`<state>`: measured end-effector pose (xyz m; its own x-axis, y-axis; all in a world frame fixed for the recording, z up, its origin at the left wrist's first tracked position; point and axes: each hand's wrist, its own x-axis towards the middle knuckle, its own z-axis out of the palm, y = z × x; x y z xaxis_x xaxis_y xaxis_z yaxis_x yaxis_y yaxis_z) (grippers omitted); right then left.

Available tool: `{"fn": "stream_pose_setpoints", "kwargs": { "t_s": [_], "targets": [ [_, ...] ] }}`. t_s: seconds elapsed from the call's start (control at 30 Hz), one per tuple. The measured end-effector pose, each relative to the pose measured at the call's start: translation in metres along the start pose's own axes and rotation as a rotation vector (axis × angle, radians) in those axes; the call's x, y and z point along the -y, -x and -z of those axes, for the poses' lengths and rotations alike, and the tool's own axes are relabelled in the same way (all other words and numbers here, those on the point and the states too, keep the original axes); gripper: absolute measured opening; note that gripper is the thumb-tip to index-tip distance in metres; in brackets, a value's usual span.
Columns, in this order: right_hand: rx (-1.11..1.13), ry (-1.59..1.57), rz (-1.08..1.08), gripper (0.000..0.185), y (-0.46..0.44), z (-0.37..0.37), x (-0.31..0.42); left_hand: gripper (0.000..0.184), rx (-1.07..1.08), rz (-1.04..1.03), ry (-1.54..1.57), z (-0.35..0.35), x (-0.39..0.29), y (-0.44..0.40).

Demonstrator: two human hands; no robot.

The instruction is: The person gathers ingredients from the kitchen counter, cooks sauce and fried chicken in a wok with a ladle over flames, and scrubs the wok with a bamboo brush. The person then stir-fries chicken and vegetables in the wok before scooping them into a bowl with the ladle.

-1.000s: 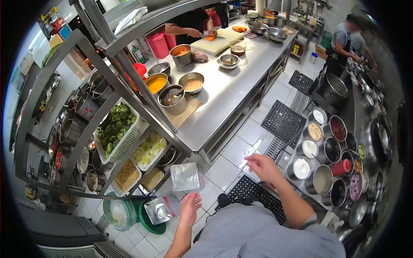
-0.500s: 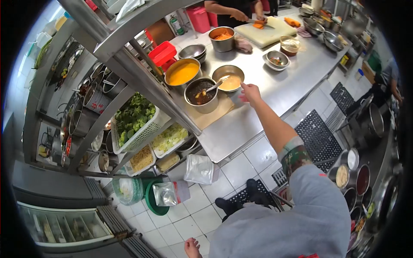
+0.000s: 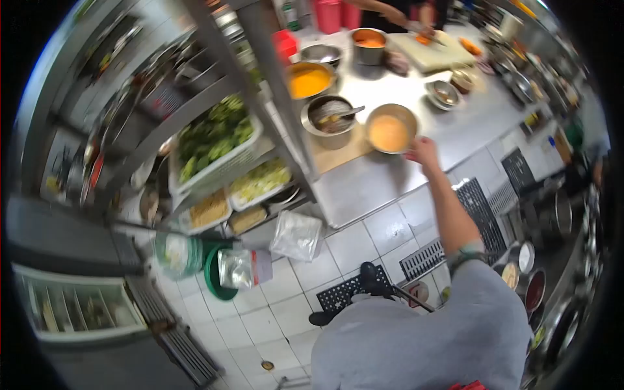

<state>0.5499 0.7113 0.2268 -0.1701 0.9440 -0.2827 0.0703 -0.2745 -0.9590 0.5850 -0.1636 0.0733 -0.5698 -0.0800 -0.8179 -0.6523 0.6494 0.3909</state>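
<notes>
My right hand [image 3: 424, 151] reaches over the steel counter and grips the near right rim of a metal bowl [image 3: 392, 129], its fingers closed there. Pale orange liquid fills the bottom of this bowl, which looks tilted slightly and casts a shadow on the counter. Just left of it stands a metal pot [image 3: 328, 130] of dark sauce, with a metal utensil [image 3: 352, 112] leaning out over its rim. Behind that pot is another pot [image 3: 309, 80] holding bright orange-yellow liquid. My left hand is out of view.
Across the steel counter [image 3: 448, 140], a person's hands [image 3: 426, 26] work at a white cutting board [image 3: 429, 55]. Small stacked bowls [image 3: 443, 96] stand on the right. Shelf posts and a basket of greens [image 3: 218, 140] flank the left. Black mats [image 3: 338, 292] lie on the tiled floor.
My right hand has closed on the bowl's rim and the bowl has shifted toward me, away from the dark sauce pot. My left hand has left the view. The camera has turned.
</notes>
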Motion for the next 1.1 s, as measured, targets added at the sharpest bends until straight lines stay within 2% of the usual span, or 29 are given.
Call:
{"fn": "stream_pose_setpoints", "kwargs": {
  "t_s": [0.07, 0.1, 0.13, 0.17, 0.27, 0.37, 0.47, 0.53, 0.57, 0.7, 0.77, 0.87, 0.97, 1.03, 1.1],
  "targets": [
    [0.011, 0.121, 0.017, 0.032, 0.049, 0.009, 0.018, 0.02, -0.019, 0.036, 0.079, 0.006, 0.014, 0.005],
    [0.104, 0.31, 0.157, 0.032, 0.067, 0.013, 0.02, 0.02, -0.028, 0.055, 0.128, 0.008, 0.015, 0.006],
    [0.08, 0.3, 0.045, 0.03, 0.088, 0.016, 0.025, 0.02, -0.042, 0.076, 0.182, 0.011, 0.014, 0.004],
    [0.12, 0.298, 0.079, 0.027, 0.114, 0.014, 0.029, 0.02, -0.056, 0.093, 0.224, 0.016, 0.011, 0.003],
    [0.179, 0.238, -0.006, 0.019, 0.176, 0.004, 0.02, 0.02, -0.101, 0.099, 0.316, 0.047, 0.001, -0.015],
    [0.297, 0.21, -0.094, 0.013, 0.248, -0.043, 0.017, 0.022, -0.156, 0.048, 0.38, 0.086, 0.009, -0.052],
    [0.407, 0.218, -0.166, 0.011, 0.313, -0.108, 0.0, 0.026, -0.2, -0.049, 0.282, 0.135, 0.028, -0.083],
    [0.498, 0.199, -0.194, 0.011, 0.35, -0.157, -0.018, 0.03, -0.278, -0.15, 0.084, 0.17, 0.048, -0.11],
    [0.54, 0.186, -0.209, 0.011, 0.367, -0.184, -0.029, 0.032, -0.295, -0.159, 0.094, 0.186, 0.046, -0.11],
    [0.715, 0.177, -0.291, 0.013, 0.417, -0.303, -0.086, 0.034, -0.348, -0.292, 0.102, 0.253, -0.015, -0.123],
    [0.735, 0.104, -0.371, 0.014, 0.443, -0.372, -0.114, 0.034, -0.392, -0.411, 0.076, 0.286, -0.066, -0.113],
    [0.798, 0.042, -0.416, 0.013, 0.481, -0.476, -0.149, 0.034, -0.456, -0.456, 0.173, 0.325, -0.123, -0.11],
    [0.784, 0.0, -0.475, 0.011, 0.506, -0.585, -0.186, 0.033, -0.45, -0.364, 0.208, 0.356, -0.113, -0.139],
    [0.762, 0.009, -0.384, 0.012, 0.511, -0.654, -0.22, 0.032, -0.52, -0.398, 0.292, 0.359, -0.04, -0.176],
    [0.755, 0.077, -0.34, 0.009, 0.51, -0.713, -0.25, 0.03, -0.487, -0.084, 0.245, 0.368, 0.016, -0.158]
  ]
}}
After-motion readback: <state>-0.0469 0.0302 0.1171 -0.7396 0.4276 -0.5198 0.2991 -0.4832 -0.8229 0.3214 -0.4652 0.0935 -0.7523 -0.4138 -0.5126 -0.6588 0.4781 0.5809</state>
